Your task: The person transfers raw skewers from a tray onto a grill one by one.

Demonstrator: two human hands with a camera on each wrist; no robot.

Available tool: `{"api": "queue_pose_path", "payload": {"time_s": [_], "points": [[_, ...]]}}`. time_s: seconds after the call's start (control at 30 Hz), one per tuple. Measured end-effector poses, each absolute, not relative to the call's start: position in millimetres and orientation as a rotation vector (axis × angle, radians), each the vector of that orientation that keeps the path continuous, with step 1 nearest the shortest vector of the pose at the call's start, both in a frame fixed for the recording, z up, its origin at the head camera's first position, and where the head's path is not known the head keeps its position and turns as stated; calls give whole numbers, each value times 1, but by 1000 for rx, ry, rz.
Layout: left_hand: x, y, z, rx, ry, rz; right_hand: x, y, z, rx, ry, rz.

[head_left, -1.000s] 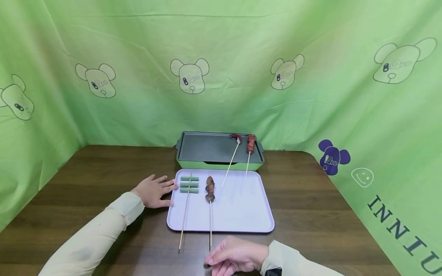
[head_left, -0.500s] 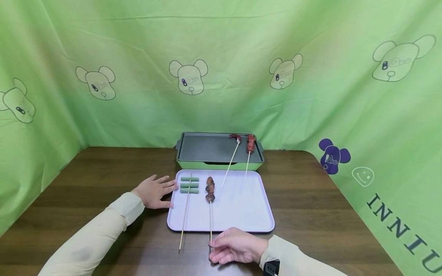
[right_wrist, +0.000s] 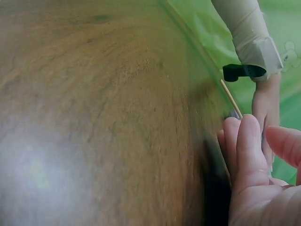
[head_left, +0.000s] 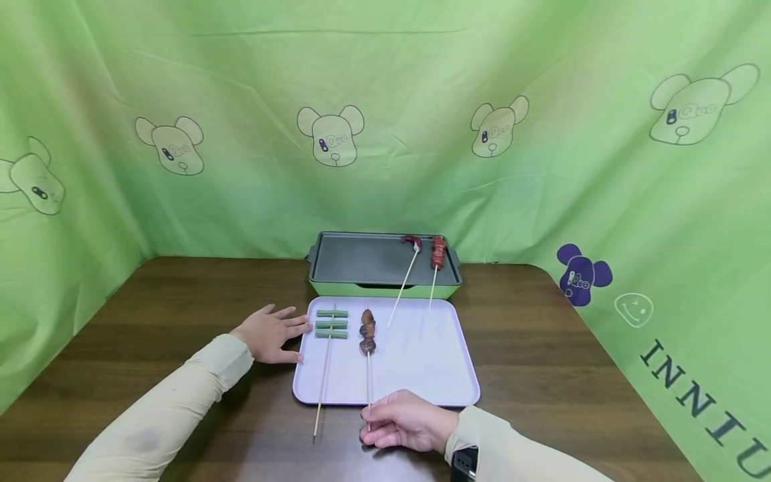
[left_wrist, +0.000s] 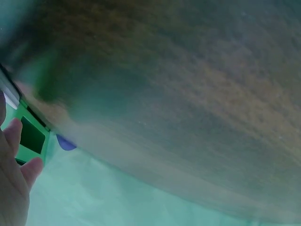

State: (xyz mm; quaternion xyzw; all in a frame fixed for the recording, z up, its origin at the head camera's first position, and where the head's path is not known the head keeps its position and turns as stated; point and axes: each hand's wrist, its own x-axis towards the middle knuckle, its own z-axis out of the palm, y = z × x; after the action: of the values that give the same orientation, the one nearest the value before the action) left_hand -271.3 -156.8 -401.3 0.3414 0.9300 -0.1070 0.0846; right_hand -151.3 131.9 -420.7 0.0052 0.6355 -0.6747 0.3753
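A pale lavender tray (head_left: 421, 375) lies on the table. On its left is a skewer of green vegetable pieces (head_left: 332, 324), and beside that a brown meat skewer (head_left: 367, 333). Both sticks stick out past the tray's front edge. My right hand (head_left: 412, 422) is at the meat skewer's stick end, with thumb and fingers either side of it. In the right wrist view a gap shows between the thumb and fingertips (right_wrist: 248, 127). My left hand (head_left: 269, 337) rests, fingers spread, at the tray's left edge.
Behind the tray stands a green grill with a dark plate (head_left: 361, 258). On its right side lie an octopus-tentacle-like skewer (head_left: 412, 242) and a red meat skewer (head_left: 438, 254), their sticks reaching over the tray. A green curtain (head_left: 241, 194) hangs behind the table.
My right hand has moved forward from below the meat skewer's stick end to around it. The skewers and my left hand have stayed in place.
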Motion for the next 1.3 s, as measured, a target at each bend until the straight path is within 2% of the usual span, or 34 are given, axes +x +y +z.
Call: {"api": "queue_pose_path", "payload": {"time_s": [0.6, 1.3], "points": [[-270, -155, -399, 1051, 2807, -301, -153, 125, -411, 90, 1635, -1934], [-267, -158, -402, 1063, 2810, -257, -144, 122, -413, 75, 1665, -1933]]}}
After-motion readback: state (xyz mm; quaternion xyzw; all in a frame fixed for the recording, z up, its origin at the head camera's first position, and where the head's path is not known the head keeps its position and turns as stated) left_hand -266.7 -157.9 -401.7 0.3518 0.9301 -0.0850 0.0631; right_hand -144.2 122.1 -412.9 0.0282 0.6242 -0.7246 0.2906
